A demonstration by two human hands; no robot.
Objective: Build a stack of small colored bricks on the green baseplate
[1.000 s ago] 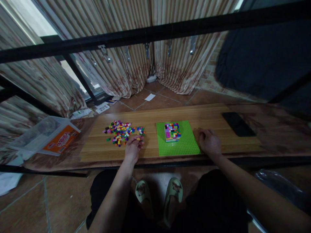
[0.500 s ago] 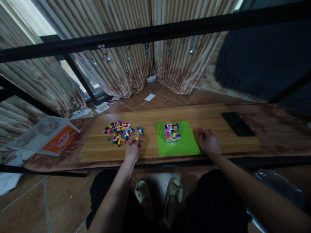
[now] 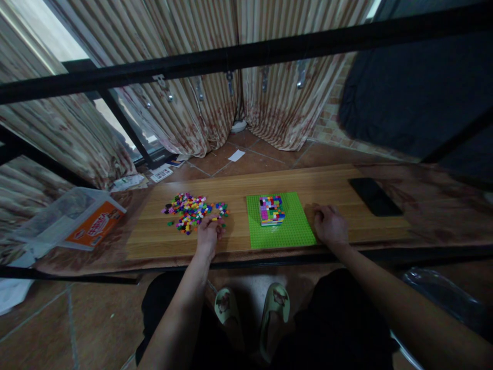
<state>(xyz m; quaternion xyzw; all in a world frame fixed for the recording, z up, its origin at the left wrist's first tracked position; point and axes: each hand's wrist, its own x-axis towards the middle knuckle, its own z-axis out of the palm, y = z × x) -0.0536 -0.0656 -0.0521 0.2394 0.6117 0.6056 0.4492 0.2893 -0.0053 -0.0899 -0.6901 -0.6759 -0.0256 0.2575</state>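
My left hand (image 3: 208, 229) is at the right edge of a pile of loose toy building bricks (image 3: 191, 206), its fingers pinched on a small yellow brick (image 3: 214, 219). On the green studded baseplate (image 3: 298, 226) stands a small hollow-looking block structure (image 3: 272, 210) of many-coloured bricks. My right hand (image 3: 330, 224) rests closed on the wooden board, just beside the baseplate's right edge. Its fingers are curled under, so whatever may be inside them is hidden.
A black phone-like slab (image 3: 374, 197) lies at the right of the wooden board (image 3: 239, 187). To the left sits a clear plastic box (image 3: 50, 218) with an orange label. A black metal bar (image 3: 246, 53) crosses beyond the board, in front of striped curtains (image 3: 185, 118).
My left hand has turned slightly, and less of the yellow brick shows between its fingers. My right hand stays in place. The whole view has shifted a little.
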